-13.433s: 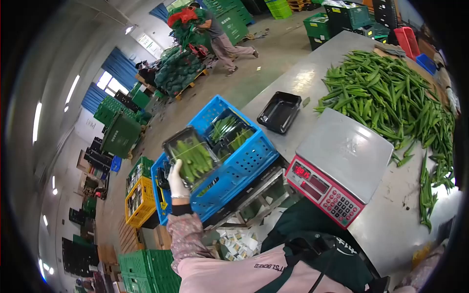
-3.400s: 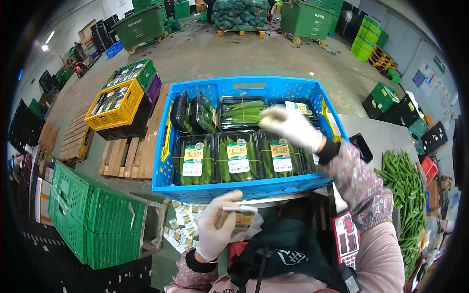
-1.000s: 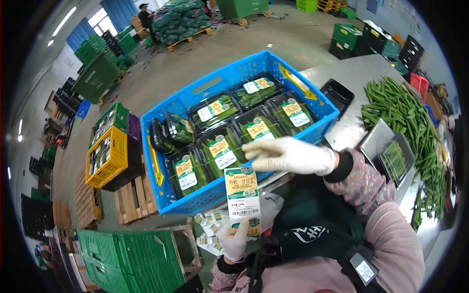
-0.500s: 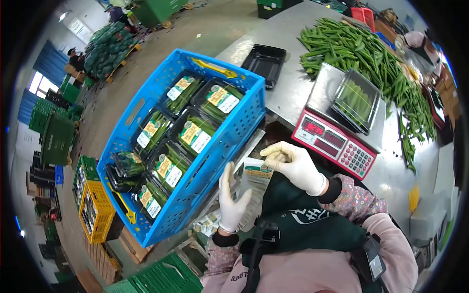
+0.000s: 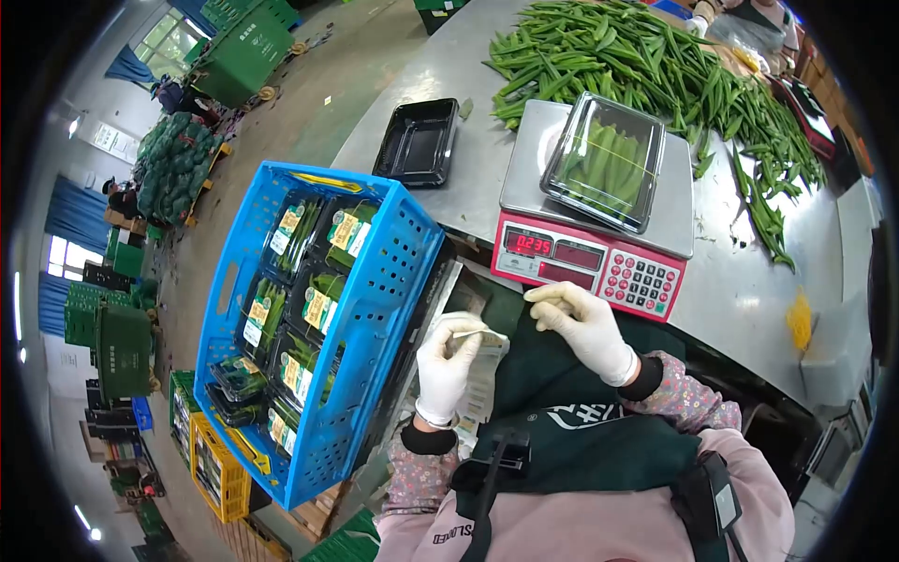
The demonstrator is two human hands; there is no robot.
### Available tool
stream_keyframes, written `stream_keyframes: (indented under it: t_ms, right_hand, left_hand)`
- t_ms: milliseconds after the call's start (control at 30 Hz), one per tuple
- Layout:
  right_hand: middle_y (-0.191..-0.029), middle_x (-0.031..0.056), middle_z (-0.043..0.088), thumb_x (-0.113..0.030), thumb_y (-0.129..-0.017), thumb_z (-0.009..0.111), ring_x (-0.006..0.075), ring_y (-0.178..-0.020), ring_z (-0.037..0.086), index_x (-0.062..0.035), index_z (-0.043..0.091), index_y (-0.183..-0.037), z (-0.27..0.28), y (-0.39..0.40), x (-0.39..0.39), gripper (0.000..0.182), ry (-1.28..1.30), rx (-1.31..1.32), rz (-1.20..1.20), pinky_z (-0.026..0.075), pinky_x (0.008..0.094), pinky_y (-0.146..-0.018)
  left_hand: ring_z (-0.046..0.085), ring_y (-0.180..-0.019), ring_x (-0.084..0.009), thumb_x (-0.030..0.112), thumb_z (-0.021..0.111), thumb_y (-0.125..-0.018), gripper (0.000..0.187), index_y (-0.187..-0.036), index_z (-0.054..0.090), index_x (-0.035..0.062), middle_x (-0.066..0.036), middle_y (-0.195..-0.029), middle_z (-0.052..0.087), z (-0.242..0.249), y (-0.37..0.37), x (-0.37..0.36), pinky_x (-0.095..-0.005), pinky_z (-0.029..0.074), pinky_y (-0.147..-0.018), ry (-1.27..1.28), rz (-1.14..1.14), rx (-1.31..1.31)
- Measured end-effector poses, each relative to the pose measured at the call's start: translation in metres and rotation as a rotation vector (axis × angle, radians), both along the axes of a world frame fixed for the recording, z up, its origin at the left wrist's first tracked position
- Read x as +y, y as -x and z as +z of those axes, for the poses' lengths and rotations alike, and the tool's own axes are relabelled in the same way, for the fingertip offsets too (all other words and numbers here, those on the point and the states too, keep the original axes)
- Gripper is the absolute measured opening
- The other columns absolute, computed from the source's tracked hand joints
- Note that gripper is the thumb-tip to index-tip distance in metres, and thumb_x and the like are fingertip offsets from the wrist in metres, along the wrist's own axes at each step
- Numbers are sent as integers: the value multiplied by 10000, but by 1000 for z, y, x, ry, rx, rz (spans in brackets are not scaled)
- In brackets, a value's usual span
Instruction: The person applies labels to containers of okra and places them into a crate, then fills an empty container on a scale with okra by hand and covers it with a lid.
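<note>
Fingers of the left hand [image 5: 442,375] are closed in a pinch on a label strip [image 5: 482,332]; those of the right hand [image 5: 588,337] are curled, thumb close to forefinger, and whether anything slight sits between them cannot be determined. Metal bench [image 5: 749,318] carries an okra heap [image 5: 646,75] toward its far edge. Blue crate [image 5: 370,309], off the bench's left edge, contains labelled okra packs [image 5: 321,309]. Electronic scale [image 5: 599,267], red-framed, stands at the bench's near edge, display reading 0.235. On its weighing plate [image 5: 529,159] rests a lidded okra tray [image 5: 607,169]. Governing relation: this tray lies outward and slightly rightward from the right hand's fingertips, beyond the scale's display panel, touching neither hand. The right hand is nearer. Its long axis appears to run broadly away from the wearer, skewed to the plate's edges. Condition: black base, clear lid apparently closed, green pods laid lengthwise, thin pale band across, no label visible on top. Label strip: pale, thin, seen almost edge-on, running crosswise toward the right fingertips and just short of them; print not legible.
</note>
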State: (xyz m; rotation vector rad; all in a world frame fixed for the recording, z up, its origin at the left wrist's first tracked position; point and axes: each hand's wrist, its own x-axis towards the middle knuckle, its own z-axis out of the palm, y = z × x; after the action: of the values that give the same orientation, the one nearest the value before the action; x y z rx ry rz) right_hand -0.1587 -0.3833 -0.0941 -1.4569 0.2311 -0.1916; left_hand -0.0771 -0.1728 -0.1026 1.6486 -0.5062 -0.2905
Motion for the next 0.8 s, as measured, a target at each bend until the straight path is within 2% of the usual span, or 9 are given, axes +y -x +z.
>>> stream_keyframes:
  t_ms: [67,100,200,233,400,667,733,767,800]
  right_hand:
    - [-938,58,691,-123,-980,628,88,-808,642,-8,665,-1149,-11,6,-12,207,-64,44,-12,525,235,-760]
    - [-938,58,691,-123,-980,628,88,-808,642,-8,665,-1149,-14,9,-17,207,-76,48,-11,525,235,-760]
    - [-930,62,688,-143,-997,606,95,-809,642,-3,665,-1146,-19,16,-29,212,-131,106,-20,524,238,-766]
    - [-927,62,688,-146,-1003,598,96,-809,641,0,664,-1146,-20,19,-33,215,-110,109,-19,523,237,-765]
    - [-907,59,684,-162,-1016,584,97,-795,637,16,659,-1147,-32,31,-50,233,-93,97,-30,521,239,-745]
    - [-933,81,699,-71,-989,584,115,-797,657,28,663,-1132,-11,57,-84,191,-17,75,-164,525,246,-742]
    - [-967,97,698,-5,-964,581,126,-838,659,29,660,-1102,11,67,-101,163,10,-9,-269,530,262,-771]
    - [-976,104,699,20,-957,568,150,-876,655,37,644,-1107,27,69,-116,168,223,-142,-321,525,290,-829]
    - [-1034,116,693,56,-944,545,179,-917,644,46,626,-1140,38,73,-129,212,273,-236,-463,504,321,-925]
  left_hand:
    - [644,-1019,-163,-8,639,-927,72,-990,674,-20,-108,-1094,681,0,0,-12,-295,505,-875,154,36,262]
    - [654,-971,-129,1,635,-941,60,-979,672,-27,-89,-1056,698,-2,-2,-13,-266,514,-845,114,27,330]
    - [653,-856,-89,20,663,-934,60,-955,671,-36,-57,-942,710,-8,-8,-26,-236,516,-771,-8,121,269]
    - [624,-777,-54,36,698,-915,70,-912,673,-29,-29,-862,700,-15,-11,-28,-224,499,-690,-48,175,284]
    - [585,-667,-44,81,782,-856,176,-803,632,5,-16,-744,659,-39,-29,-53,-234,464,-586,-96,282,190]
    - [575,-633,-42,89,804,-844,211,-810,600,44,1,-749,646,-60,-53,-77,-215,471,-572,-212,307,163]
    - [573,-636,-41,92,809,-839,211,-803,606,45,1,-753,652,-67,-60,-73,-217,472,-574,-291,290,133]
    - [579,-638,-44,101,816,-832,215,-797,613,41,0,-756,657,-66,-61,-73,-220,478,-579,-273,280,182]
    - [594,-654,-50,106,818,-830,207,-843,624,37,-9,-777,667,-68,-64,-70,-220,486,-593,-276,258,231]
